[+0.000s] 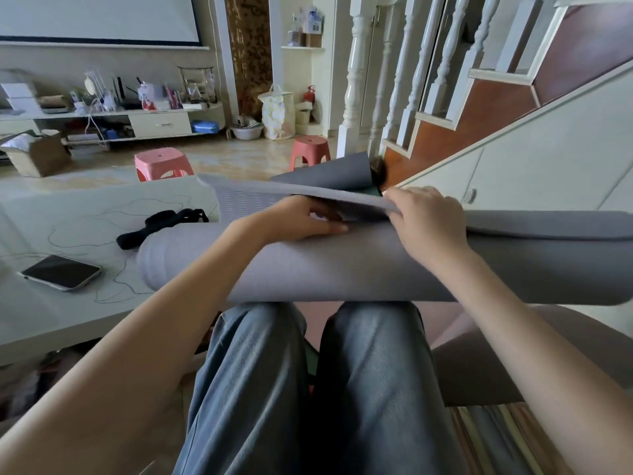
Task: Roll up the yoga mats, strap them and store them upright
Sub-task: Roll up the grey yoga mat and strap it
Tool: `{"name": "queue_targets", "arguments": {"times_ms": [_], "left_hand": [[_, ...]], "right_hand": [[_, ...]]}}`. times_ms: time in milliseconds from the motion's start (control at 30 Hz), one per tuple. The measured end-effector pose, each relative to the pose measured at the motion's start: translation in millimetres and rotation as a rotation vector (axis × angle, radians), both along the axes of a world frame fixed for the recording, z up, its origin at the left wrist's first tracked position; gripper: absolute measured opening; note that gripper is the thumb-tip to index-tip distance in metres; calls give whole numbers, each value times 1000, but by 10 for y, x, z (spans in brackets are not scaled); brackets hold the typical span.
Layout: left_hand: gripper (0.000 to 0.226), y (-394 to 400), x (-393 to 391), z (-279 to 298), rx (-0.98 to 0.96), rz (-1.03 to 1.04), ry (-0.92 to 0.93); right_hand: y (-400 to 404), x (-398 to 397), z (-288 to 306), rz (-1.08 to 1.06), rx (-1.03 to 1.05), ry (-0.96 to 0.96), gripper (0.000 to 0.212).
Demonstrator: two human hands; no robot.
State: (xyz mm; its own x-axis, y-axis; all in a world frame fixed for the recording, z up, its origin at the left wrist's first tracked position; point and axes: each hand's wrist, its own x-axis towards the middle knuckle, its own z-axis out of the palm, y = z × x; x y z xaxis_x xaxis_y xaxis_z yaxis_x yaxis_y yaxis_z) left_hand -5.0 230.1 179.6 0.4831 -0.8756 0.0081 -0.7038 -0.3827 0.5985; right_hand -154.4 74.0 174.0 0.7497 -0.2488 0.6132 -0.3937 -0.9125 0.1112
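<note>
A grey yoga mat (pixel 342 272), mostly rolled, lies across my knees from left to right. Its loose end (pixel 291 192) sticks up and away from the roll as a flat flap. My left hand (pixel 301 219) rests on top of the roll just under that flap, fingers stretched to the right. My right hand (pixel 428 217) grips the flap's near edge, fingers curled over it. A black strap (pixel 161 226) lies bunched on the white table by the roll's left end.
A white low table (pixel 68 303) on my left carries a phone (pixel 61 271) lying face up. Two pink stools (pixel 161 164) stand on the floor beyond. A staircase with white balusters (pixel 479 108) rises on the right. A cluttered TV shelf lines the far wall.
</note>
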Motion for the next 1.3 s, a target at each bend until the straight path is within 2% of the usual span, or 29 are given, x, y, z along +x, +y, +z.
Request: {"name": "queue_targets", "arguments": {"times_ms": [67, 133, 200, 233, 267, 300, 367, 433, 467, 533, 633, 733, 767, 833, 867, 933, 1000, 1033, 1100, 1167, 1233, 1267, 1300], "left_hand": [[29, -10, -61, -173, -83, 58, -156], [29, 22, -148, -355, -261, 1, -609], [18, 88, -203, -531, -515, -203, -1122], [16, 99, -241, -582, -611, -277, -1271], [21, 91, -277, -591, -665, -286, -1326], [34, 66, -297, -548, -662, -227, -1277], [76, 2, -300, -366, -495, -40, -992], [111, -42, -252, -147, -146, 17, -683], [120, -79, -225, -70, 11, -13, -596], [121, -129, -217, -13, 201, -94, -506], [127, -143, -239, -48, 275, -158, -460], [127, -115, -234, -38, 276, -162, -420], [123, -108, -238, -33, 254, -159, -415], [116, -90, -264, -31, 221, -146, -423], [113, -83, -262, -38, 216, -136, -425], [108, -62, -234, -52, 207, -112, -411], [105, -34, -213, -47, 198, -92, -398], [105, -20, -212, -42, 195, -87, -396], [106, 7, -218, -35, 186, -77, -399], [105, 29, -227, -29, 176, -68, -401], [105, 36, -234, -20, 175, -65, -410], [106, 45, -238, -19, 174, -59, -416], [108, 56, -222, -7, 168, -43, -430]], "right_hand": [[53, -87, -124, -1, -16, 8, 7], [102, -82, -144, -19, -53, 19, 7], [132, -21, -117, -31, -66, 51, 8], [120, 18, -97, -33, -44, 80, 12], [85, 49, -87, -35, -13, 99, 16], [48, 63, -84, -25, 14, 101, 19], [0, 34, -105, 27, 68, 74, 24], [-38, -31, -157, 67, 114, 86, 37], [-59, -74, -184, 89, 136, 116, 47], [-99, -188, -224, 131, 173, 180, 60], [-137, -344, -285, 233, 260, 128, 65], [-49, -412, -436, 183, 545, -220, 47], [3, -414, -507, 106, 561, -343, 42], [100, -410, -626, -63, 552, -456, 36], [133, -401, -656, -132, 588, -477, 41], [185, -382, -655, -248, 772, -538, 76], [230, -370, -580, -309, 1063, -734, 112], [234, -367, -555, -312, 1172, -847, 122], [231, -395, -542, -342, 1329, -1003, 129], [188, -425, -609, -368, 1616, -1171, 133], [189, -421, -698, -186, 2028, -1320, 143], [221, -404, -716, -64, 2126, -1311, 148], [257, -351, -675, -16, 2112, -1234, 152]]}}
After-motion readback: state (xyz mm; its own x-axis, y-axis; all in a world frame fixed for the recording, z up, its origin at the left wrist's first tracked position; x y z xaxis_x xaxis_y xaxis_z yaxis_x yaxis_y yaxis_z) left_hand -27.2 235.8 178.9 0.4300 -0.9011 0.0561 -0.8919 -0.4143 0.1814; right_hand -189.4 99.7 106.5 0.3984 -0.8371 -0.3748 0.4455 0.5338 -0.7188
